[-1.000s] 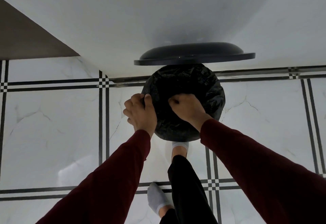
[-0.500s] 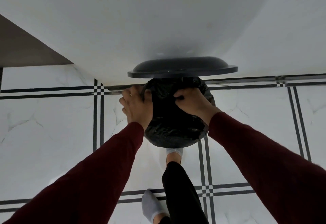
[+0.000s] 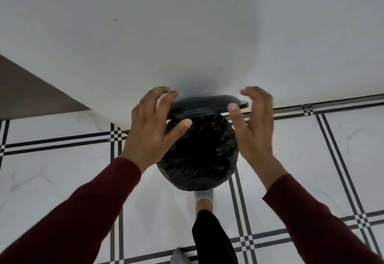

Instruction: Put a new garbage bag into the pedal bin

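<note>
White marble-look floor tiles [image 3: 52, 180] with thin black double lines spread out below you, meeting a plain white wall [image 3: 187, 25] that fills the upper half of the view; a brown panel [image 3: 25, 93] cuts in at the left edge.

Your pedal bin [image 3: 198, 187] stands on the floor right against that wall, seen from almost straight above. Its black lid [image 3: 205, 103] is tipped up and back toward the wall, so you see it nearly edge-on. A black garbage bag [image 3: 199, 151] sits in the bin, its crinkled plastic covering the whole mouth and folding over the rim all the way round.

Your left hand [image 3: 149, 126] hovers at the left side of the bin with fingers spread and relaxed, thumb pointing in over the bag; it grips nothing, and I cannot tell whether the fingertips brush the lid's edge. Your right hand [image 3: 253, 126] is at the right side, fingers likewise loose and apart, holding nothing, its thumb in front of the lid's right end. Both arms wear dark red sleeves [image 3: 83, 211].

Your foot in a grey sock [image 3: 204, 196] is at the near base of the bin, below a black trouser leg [image 3: 212, 238]. A second grey sock [image 3: 179, 256] shows at the bottom edge.
</note>
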Demonstrator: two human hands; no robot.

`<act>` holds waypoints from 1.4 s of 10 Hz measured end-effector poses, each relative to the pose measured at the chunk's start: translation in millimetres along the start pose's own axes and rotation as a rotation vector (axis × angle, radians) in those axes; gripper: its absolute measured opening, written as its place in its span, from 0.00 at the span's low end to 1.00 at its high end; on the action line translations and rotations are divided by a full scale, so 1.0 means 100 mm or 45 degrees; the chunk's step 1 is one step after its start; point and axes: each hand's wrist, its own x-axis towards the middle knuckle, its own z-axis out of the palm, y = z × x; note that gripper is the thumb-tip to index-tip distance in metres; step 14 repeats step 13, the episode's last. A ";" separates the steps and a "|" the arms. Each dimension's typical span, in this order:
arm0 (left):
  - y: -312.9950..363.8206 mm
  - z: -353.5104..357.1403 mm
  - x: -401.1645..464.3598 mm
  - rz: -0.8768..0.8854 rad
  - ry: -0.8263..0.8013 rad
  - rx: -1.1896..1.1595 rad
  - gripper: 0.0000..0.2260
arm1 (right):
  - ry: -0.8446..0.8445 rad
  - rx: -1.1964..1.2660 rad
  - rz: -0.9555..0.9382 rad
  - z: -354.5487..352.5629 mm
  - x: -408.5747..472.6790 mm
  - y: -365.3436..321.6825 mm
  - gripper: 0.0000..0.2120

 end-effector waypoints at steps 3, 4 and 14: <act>-0.09 0.01 0.03 0.096 -0.447 -0.004 0.32 | -0.599 -0.525 -0.276 -0.05 0.00 0.11 0.32; -0.06 0.13 -0.21 0.020 -0.566 -0.003 0.39 | -0.747 -0.607 -0.261 -0.04 -0.29 0.19 0.35; 0.85 0.31 -1.03 -0.380 -0.359 0.359 0.34 | -0.994 -0.324 0.265 -0.30 -0.83 -0.09 0.31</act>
